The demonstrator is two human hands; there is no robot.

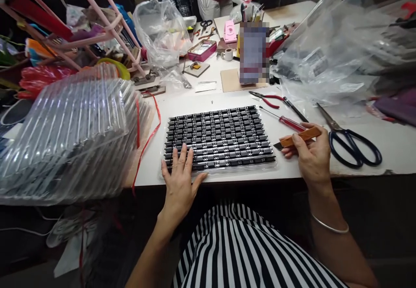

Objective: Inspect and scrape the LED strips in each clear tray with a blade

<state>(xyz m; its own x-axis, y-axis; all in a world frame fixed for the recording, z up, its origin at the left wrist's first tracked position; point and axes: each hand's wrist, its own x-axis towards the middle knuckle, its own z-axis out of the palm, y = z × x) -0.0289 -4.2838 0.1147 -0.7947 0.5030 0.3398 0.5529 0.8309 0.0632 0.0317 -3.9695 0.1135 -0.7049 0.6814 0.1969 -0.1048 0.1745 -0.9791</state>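
Observation:
In front of me lies a clear plastic tray (247, 169) filled with rows of small black circuit boards (221, 134). My left hand (180, 173) rests flat on the tray's near left corner, fingers spread over the boards. To the right of the tray, my right hand (310, 149) is closed around the orange-brown handle of a utility knife (300, 137). The knife's dark blade points left, close to the tray's right edge. Just behind that hand lies a screwdriver (291, 123) with a red handle.
Stacked clear plastic trays (65, 136) stand at the left, with a red ribbon (149, 142) beside them. Large scissors (352, 142) lie at the right, red-handled pliers (268, 99) behind the tray. A blurred-out phone-like panel (254, 54) stands farther back, near plastic bags (338, 62).

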